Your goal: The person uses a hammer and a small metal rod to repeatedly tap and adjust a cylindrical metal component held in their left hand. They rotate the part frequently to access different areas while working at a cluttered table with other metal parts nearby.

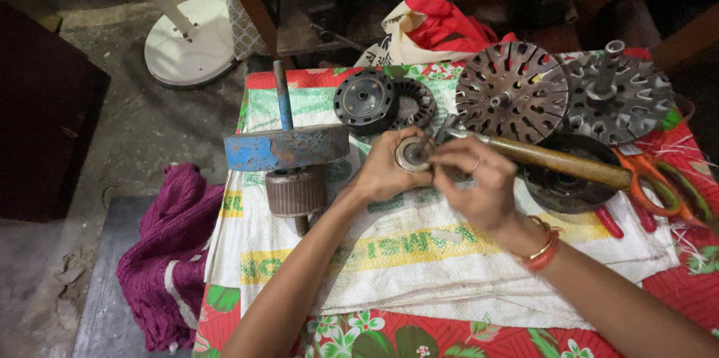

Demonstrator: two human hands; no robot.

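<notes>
Over a sack-covered table (449, 275), a round bearing (413, 154) was gripped by the left hand (386, 171) while the right hand (475, 178) pinched a thin tool (425, 144) into it

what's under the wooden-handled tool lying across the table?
Under the wooden-handled tool sits a dark round motor cover, on the white woven sack. Its head end is hidden behind the right hand; orange-handled scissors lie by its handle end.

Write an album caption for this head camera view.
Left hand holds a small round metal part while right hand works on it, above a woven sack.
</notes>
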